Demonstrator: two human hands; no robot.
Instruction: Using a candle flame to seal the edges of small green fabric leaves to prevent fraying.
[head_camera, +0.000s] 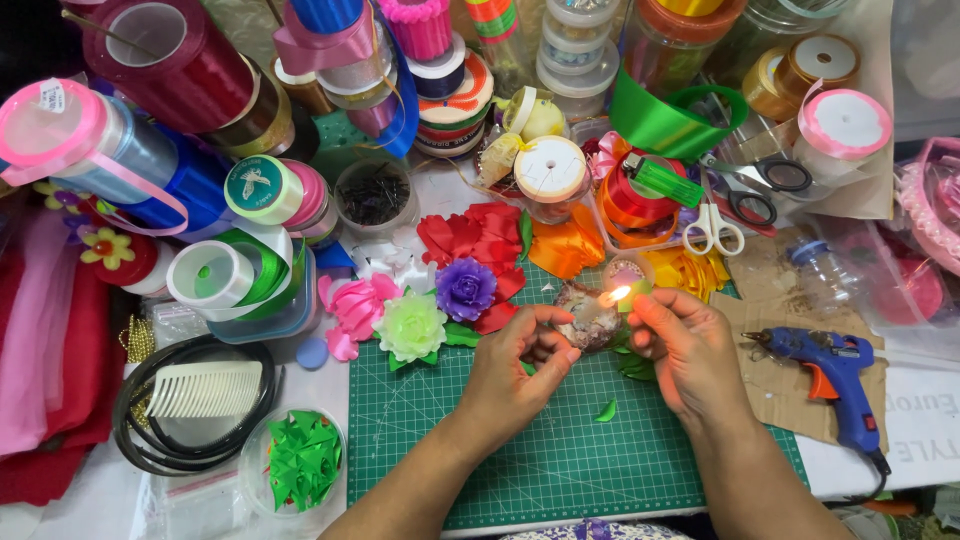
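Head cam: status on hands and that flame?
Left hand pinching a small piece, hard to identify. Right hand holds lighter, flame lit between hands. Ribbon flowers close behind; glue gun right, clear.

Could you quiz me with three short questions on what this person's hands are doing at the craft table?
1. True or false: the right hand holds a lit flame.
2. What does the left hand pinch: (a) scissors, (b) a small piece at its fingertips, (c) the comb?
3. Which tool lies on cardboard right of the green cutting mat?

Key: 1 true. 2 b. 3 the blue glue gun.
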